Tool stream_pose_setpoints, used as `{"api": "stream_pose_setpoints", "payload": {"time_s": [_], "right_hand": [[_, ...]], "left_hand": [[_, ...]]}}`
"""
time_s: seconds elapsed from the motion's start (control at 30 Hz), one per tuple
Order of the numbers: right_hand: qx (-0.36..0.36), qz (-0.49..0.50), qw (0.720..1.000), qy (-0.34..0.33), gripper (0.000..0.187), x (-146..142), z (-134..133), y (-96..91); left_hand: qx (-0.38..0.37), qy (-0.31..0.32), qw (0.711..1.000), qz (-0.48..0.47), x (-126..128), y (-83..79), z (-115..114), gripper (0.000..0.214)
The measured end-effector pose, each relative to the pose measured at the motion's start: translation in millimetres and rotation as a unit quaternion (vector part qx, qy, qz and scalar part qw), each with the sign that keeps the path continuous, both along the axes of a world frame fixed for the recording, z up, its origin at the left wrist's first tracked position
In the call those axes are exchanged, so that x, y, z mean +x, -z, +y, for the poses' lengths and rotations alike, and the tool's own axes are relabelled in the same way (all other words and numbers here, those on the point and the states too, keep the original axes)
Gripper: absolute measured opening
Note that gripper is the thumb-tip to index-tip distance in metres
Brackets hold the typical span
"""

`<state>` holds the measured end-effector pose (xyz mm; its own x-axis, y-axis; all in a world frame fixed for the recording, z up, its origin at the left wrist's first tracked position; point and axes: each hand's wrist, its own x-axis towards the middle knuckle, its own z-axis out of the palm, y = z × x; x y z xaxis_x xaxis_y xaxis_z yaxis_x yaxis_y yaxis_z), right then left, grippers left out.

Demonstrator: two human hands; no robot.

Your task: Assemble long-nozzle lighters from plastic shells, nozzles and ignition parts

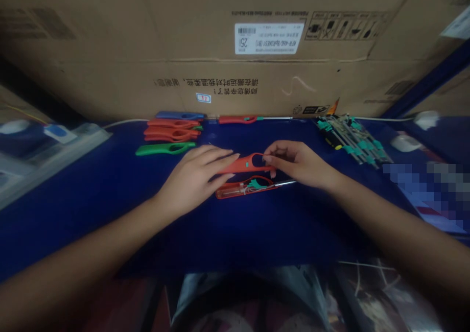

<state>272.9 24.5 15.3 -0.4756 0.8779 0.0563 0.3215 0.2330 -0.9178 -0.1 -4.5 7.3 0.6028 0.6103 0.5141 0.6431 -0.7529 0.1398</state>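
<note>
A red lighter shell half (240,164) with an oval trigger opening is held level between my two hands. My left hand (198,173) has its fingers closed on the shell's left end. At the other end, the thumb and fingers of my right hand (293,160) pinch the shell beside its opening. Just below, on the blue table, lies an open red lighter half (245,191), with a clear fuel tank, a green trigger and wires inside. Its metal tube (285,182) sticks out to the right.
Red, blue and green shell halves (172,132) are stacked at the left back. A red lighter (238,119) with a metal tube lies along the cardboard wall (147,87). At the right back are several tube-and-trigger parts (362,138) and a black-and-yellow screwdriver (332,139).
</note>
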Motion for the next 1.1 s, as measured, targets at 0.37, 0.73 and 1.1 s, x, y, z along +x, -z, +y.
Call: {"api": "stream_pose_setpoints", "payload": {"time_s": [0.37,0.73,1.1], "right_hand": [[0.210,-0.132,0.959,-0.141,0.035,4,-3,-2.3],[0.230,-0.150,0.944,-0.182,0.030,1,-5,0.5],[0.249,-0.173,0.935,-0.185,0.030,0,-4,6.7]], "left_hand": [[-0.099,0.009,0.995,0.000,4,-3.6,-12,0.025],[-0.149,0.024,0.986,0.071,5,-17.3,-16,0.016],[-0.159,0.001,0.980,0.115,3,-14.6,-14,0.016]]}}
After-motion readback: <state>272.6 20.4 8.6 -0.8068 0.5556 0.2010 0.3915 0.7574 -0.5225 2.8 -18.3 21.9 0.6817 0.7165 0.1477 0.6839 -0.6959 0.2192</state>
